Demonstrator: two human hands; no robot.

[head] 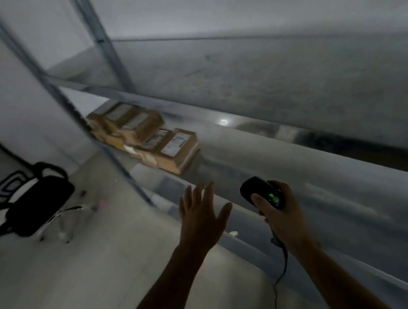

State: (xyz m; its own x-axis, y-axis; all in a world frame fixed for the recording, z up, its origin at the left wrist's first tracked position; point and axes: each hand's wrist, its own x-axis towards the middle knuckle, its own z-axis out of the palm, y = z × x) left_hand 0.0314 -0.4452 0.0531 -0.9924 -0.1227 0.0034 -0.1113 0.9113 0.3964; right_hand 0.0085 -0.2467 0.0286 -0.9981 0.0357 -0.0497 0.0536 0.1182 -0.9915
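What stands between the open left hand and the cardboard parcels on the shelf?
Nothing visible does. The left hand hangs open before the shelf, and only bare shelf lies between it and the cardboard parcels. The right hand holds the scanner aside.

Black corded scanner, green light lit, gripped in right hand.

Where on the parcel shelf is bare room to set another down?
Bare shelf runs right of the parcels, beyond the left hand and the scanner the right hand grips. Crowded at the left end by the upright.
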